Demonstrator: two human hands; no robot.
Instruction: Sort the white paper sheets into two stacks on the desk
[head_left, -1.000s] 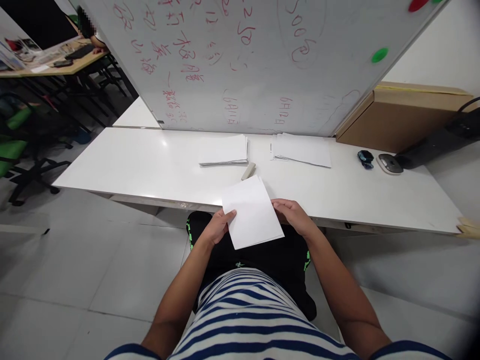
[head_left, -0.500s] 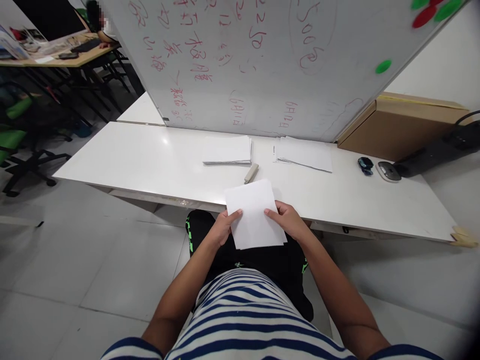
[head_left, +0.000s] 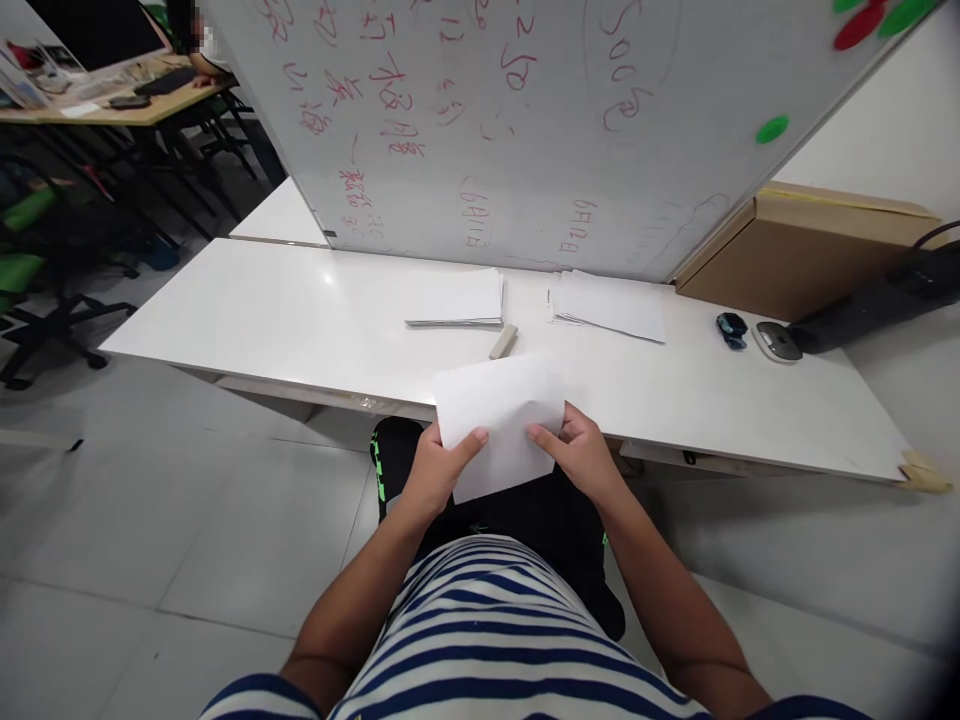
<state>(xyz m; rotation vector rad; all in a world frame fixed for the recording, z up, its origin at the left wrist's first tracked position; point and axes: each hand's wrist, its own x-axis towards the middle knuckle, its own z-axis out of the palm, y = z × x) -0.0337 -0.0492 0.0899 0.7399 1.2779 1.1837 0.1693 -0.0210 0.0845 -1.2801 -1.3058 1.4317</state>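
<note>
Between my hands are white sheets of paper (head_left: 499, 400), held over my lap at the table's front edge. My left hand (head_left: 442, 462) grips their left side, thumb on top and fingers hidden underneath. On the right side, my right hand (head_left: 581, 450) pinches the paper with its thumb on the face, where the surface bends slightly. Just beyond the paper lies a small beige stapler-like bar (head_left: 503, 342). Behind it sit a left paper stack (head_left: 456, 298) and a right, more loosely spread paper stack (head_left: 611, 304).
A whiteboard (head_left: 525, 130) with red writing stands along the back of the white table (head_left: 300, 330). To the right are a cardboard box (head_left: 802, 240), a dark watch-like object (head_left: 731, 330) and a mouse-like grey device (head_left: 777, 342). Another person (head_left: 210, 60) sits at a far desk.
My right hand, with fingers beside the sheets a second ago, now grips their right side. The paper has been turned and its edges now look lined up, bending slightly.
</note>
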